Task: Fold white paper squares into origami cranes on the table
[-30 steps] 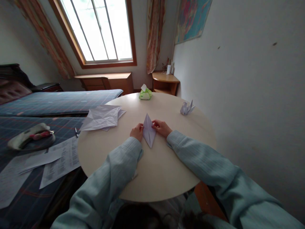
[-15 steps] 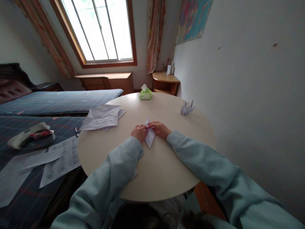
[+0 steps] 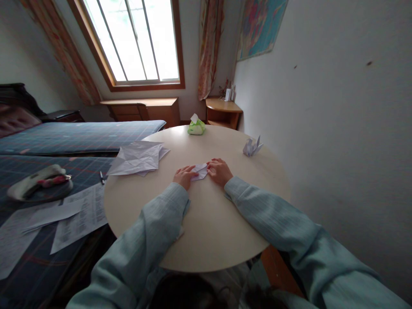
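A small folded white paper [image 3: 201, 172] lies on the round table [image 3: 209, 231], set crosswise between my hands. My left hand [image 3: 184, 175] has its fingers closed on the paper's left end. At the other end, the fingertips of my right hand [image 3: 219, 171] are pressed together on the paper's right edge. Parts of both ends are hidden under the fingers. Further right on the table stands a folded paper crane [image 3: 252, 146].
Creased white sheets [image 3: 139, 158] lie at the table's left edge. A green tissue pack [image 3: 196, 125] stands at the far side. Printed papers [image 3: 82, 214], a pen [image 3: 102, 177] and a pale bag-like item [image 3: 40, 183] rest on the bed to the left. A wall runs along the right.
The folded paper has turned from pointing toward me to lying crosswise, and it looks shorter. My hands have moved slightly apart to its two ends.
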Demonstrator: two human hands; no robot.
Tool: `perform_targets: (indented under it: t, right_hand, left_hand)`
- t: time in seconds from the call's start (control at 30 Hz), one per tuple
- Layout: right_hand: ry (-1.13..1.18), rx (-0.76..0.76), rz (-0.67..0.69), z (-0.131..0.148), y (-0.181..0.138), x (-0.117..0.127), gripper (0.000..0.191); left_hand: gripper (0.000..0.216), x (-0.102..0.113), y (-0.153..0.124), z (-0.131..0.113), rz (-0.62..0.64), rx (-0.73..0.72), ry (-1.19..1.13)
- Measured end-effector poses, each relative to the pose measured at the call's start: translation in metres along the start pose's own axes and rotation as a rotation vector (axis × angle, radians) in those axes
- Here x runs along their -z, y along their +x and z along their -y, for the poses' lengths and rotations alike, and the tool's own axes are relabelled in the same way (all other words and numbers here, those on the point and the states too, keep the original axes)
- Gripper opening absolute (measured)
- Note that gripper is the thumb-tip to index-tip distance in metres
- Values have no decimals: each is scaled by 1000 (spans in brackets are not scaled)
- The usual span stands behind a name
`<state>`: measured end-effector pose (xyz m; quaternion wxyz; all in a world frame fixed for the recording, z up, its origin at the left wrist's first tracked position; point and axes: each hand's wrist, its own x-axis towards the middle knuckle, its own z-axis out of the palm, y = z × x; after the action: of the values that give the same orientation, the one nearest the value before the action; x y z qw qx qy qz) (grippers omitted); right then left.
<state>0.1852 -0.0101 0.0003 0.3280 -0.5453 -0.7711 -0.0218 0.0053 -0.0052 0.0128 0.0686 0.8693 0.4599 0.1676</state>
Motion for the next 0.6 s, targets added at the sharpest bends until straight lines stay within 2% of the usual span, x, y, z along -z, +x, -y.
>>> perform_targets:
  t: [0.07, 0.13, 0.27, 0.5, 0.6]
  right_hand:
    - [46, 46, 7, 2, 0, 1, 6]
    - [141, 120, 78, 4, -1, 1, 5]
    - [302, 242, 212, 5, -1, -1, 17]
    - [363, 178, 230, 2, 1, 0, 17]
    - [353, 155, 227, 2, 1, 1, 16]
  left_hand:
    - [35, 0, -1, 0, 33, 6, -67]
    - [24, -1, -2, 0, 25, -21, -111]
    - [37, -4, -2, -1, 5, -72, -132]
    - [19, -4, 0, 0, -26, -52, -90]
    - [21, -4, -1, 0, -35, 12, -77]
